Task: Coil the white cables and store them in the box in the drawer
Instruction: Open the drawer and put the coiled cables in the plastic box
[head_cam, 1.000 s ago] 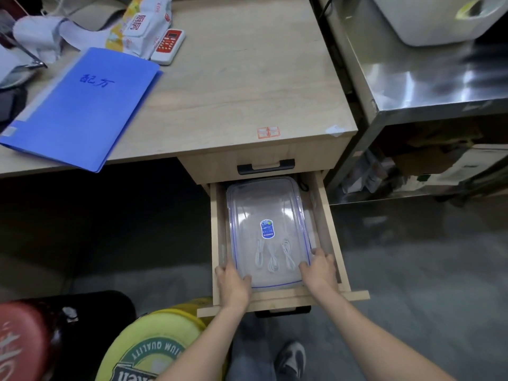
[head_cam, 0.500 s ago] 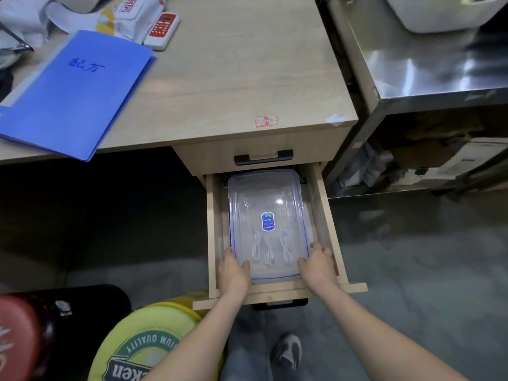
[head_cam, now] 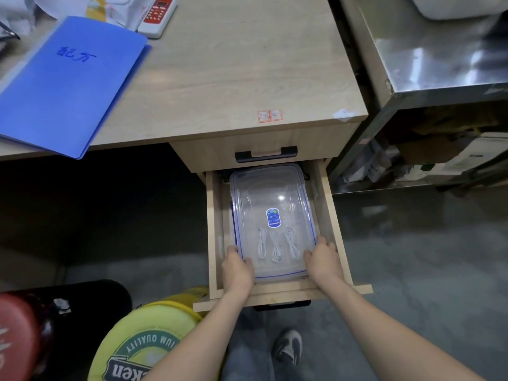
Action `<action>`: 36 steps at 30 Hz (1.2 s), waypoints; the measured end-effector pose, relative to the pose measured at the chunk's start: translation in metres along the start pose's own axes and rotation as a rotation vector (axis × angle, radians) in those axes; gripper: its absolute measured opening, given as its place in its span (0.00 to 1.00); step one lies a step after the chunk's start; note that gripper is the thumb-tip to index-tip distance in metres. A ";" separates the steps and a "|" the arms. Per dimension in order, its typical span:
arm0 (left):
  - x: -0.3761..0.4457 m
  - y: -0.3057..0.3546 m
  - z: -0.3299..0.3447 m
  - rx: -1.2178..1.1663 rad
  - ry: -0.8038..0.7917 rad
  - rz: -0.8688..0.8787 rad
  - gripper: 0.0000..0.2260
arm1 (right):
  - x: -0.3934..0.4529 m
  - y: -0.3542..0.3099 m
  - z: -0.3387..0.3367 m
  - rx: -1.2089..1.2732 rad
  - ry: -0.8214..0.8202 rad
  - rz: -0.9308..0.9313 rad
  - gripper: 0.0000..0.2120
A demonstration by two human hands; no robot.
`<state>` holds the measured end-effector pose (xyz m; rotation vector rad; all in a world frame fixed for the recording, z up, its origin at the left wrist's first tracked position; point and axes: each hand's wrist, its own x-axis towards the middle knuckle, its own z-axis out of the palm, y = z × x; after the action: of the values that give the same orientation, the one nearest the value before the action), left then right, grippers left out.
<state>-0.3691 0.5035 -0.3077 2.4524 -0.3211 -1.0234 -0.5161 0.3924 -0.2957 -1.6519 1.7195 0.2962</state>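
A clear plastic box (head_cam: 272, 188) with a blue-rimmed lid and a blue sticker lies in the open wooden drawer (head_cam: 334, 229) under the desk. Three coiled white cables (head_cam: 276, 244) show through the lid, side by side at the box's near end. My left hand (head_cam: 236, 269) grips the box's near left corner, thumb on the lid. My right hand (head_cam: 323, 259) grips the near right corner, fingers curled over the lid's edge. The box's walls below the lid are hidden by the drawer.
The desk top (head_cam: 233, 72) carries a blue folder (head_cam: 63, 86), a red-and-white calculator (head_cam: 158, 16) and wipes packs. A closed drawer with a black handle (head_cam: 266, 154) sits above. A steel table (head_cam: 439, 59) stands right. A yellow stool (head_cam: 148, 342) and my shoe (head_cam: 288, 346) are below.
The view has shifted slightly; both hands stay on the box's near corners and the box has slid a little farther into the drawer.
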 end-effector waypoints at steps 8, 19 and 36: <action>-0.002 0.002 -0.004 0.010 -0.017 0.017 0.16 | -0.002 -0.001 -0.002 0.009 -0.028 0.013 0.22; 0.043 0.030 -0.011 -0.090 -0.055 -0.031 0.33 | 0.016 -0.013 -0.006 0.091 -0.026 -0.030 0.35; 0.058 0.050 -0.013 -0.057 -0.082 -0.097 0.38 | 0.031 -0.036 -0.008 0.252 -0.062 -0.002 0.33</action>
<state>-0.3212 0.4422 -0.3099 2.4000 -0.1982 -1.1599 -0.4825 0.3582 -0.2990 -1.4463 1.6352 0.1219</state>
